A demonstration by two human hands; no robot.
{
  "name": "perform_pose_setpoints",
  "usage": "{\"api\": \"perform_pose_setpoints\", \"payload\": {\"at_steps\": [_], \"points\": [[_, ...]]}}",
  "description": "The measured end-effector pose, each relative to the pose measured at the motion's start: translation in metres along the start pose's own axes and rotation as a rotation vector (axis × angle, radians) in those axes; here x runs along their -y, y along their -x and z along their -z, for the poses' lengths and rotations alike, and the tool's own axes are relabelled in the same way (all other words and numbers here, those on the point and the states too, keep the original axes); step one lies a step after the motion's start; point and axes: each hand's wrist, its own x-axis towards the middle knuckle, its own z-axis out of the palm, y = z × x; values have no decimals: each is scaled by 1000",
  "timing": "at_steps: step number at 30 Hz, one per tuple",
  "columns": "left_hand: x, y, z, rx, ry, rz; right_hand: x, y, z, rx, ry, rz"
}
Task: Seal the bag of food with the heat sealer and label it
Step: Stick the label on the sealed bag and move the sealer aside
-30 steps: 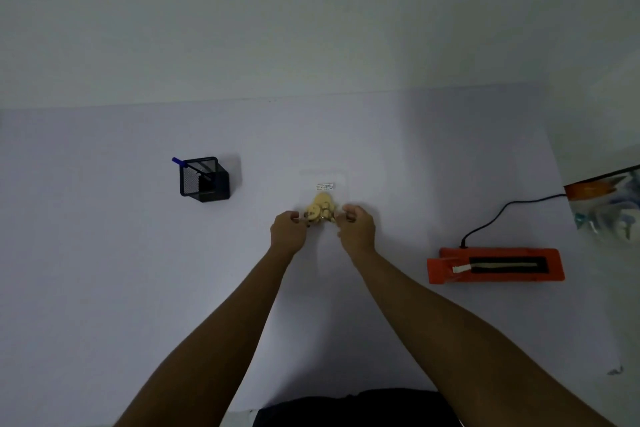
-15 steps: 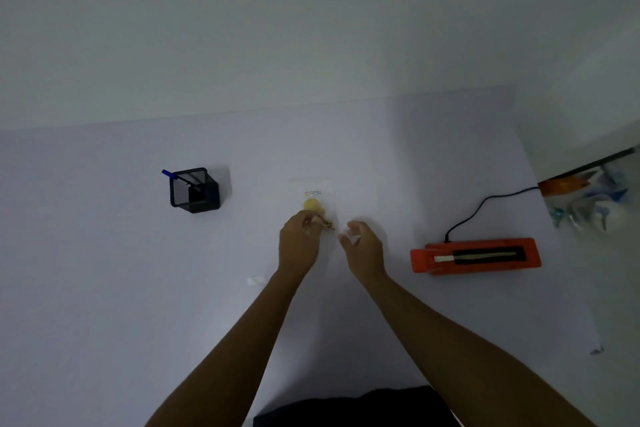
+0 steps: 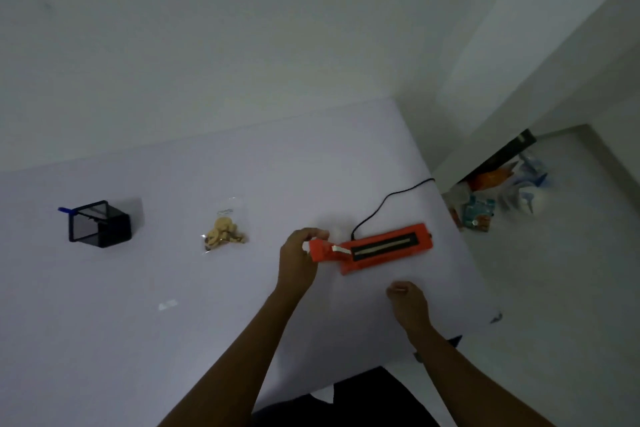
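A clear bag of pale food pieces lies flat on the white table, apart from both hands. To its right lies the orange heat sealer, a long bar with a black strip, tilted slightly. My left hand is closed around the sealer's left end. My right hand rests on the table just in front of the sealer with its fingers curled and nothing visible in them.
A black mesh pen holder with a blue pen stands at the left. The sealer's black cord runs off the table's right edge. A small clear scrap lies on the table. Coloured packets clutter the floor at the right.
Both hands have left the bag, which now lies alone. The left hand has moved right and gripped the sealer's end. The view has swung to the right.
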Motion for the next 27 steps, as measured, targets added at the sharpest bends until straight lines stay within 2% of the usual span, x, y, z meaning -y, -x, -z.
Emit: {"api": "perform_pose_setpoints", "payload": {"at_steps": [5, 8, 11, 15, 20, 27], "points": [[-31, -1, -70, 0, -32, 268, 14, -39, 65, -115, -108, 63], [-40, 0, -104, 43, -89, 456, 21, -56, 84, -52, -85, 140], [-39, 5, -126, 78, -117, 555, 25, -67, 94, 40, -79, 198], [-30, 10, -140, -21, 9, 684, 25, -70, 92, 106, -57, 243], [-25, -2, -143, -67, 50, 741, 33, -78, 86, 90, -65, 247], [-21, -75, -132, -122, 23, 750, 94, -122, 79, 207, -4, 332]]}}
